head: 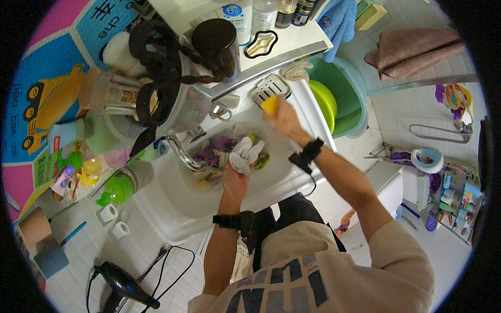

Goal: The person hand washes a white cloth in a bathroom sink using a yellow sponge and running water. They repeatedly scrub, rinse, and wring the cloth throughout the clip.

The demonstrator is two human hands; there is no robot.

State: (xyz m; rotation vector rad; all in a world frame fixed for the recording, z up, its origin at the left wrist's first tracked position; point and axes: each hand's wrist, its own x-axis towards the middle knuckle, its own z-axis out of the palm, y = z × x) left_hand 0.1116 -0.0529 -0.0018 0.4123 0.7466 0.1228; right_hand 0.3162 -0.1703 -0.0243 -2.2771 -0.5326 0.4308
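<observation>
My left hand grips a bunched white wet cloth above the water in a white washbasin. My right hand, slightly blurred, holds a yellow bar, which looks like soap, beside a slotted soap dish on the basin's back right rim. Purple and multicoloured fabric lies in the water behind and left of the white cloth. A chrome faucet arches over the basin's left part.
Bottles and a dark-lidded jar stand on the shelf above the basin. Green tubs sit right of the basin. A black hair dryer with its cord is at lower left. A blue towel hangs at the back.
</observation>
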